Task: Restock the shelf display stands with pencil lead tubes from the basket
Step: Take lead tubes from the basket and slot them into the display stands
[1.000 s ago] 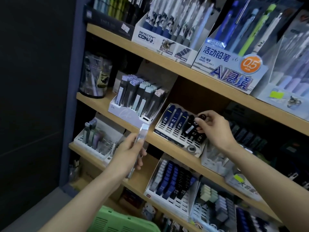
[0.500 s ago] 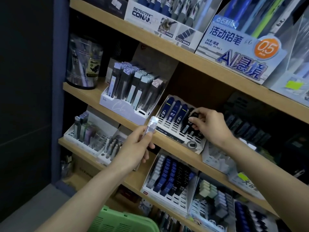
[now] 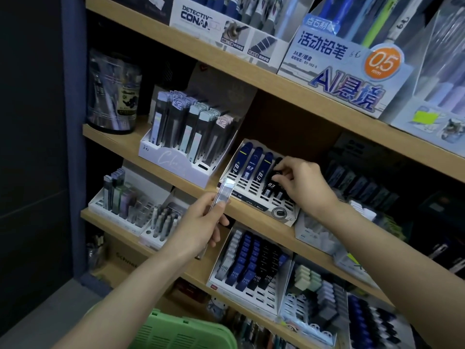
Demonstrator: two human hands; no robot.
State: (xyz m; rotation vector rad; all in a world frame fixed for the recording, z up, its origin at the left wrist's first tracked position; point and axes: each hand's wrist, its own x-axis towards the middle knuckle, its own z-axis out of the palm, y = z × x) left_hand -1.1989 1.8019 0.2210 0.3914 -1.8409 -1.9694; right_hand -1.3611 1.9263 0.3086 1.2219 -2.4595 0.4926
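My right hand [image 3: 304, 183] is up at the middle shelf [image 3: 130, 147]. Its fingers [image 3: 283, 167] are curled and pinch the top end of a black lead tube [image 3: 271, 183], which sits in the white slotted stand [image 3: 284, 215]. That tube is in the fourth column from the left, just beside three blue tubes [image 3: 255, 165] (each marked 03), and it leans back as they do. The stand tilts backward at the shelf's front edge, and rows of open slots show across its lower part.

My left hand [image 3: 201, 222] is lower and to the left, and it grips a clear lead tube [image 3: 222, 195]. The thumb lies along the front and the other fingers wrap round behind. The tube points up and slightly right, and its top end overlaps the stand's lower left corner in my view. I cannot tell whether the two touch. Its bottom end pokes out beneath my palm.

The green basket [image 3: 181, 331] is at the bottom of my view, under my left forearm, and I cannot see what it holds.

Left of the slotted stand on the same shelf is a taller white stand [image 3: 173, 162] of upright grey tubes. One shelf down, another stand [image 3: 251, 290] carries white, blue and black tubes marked HB 0.5.
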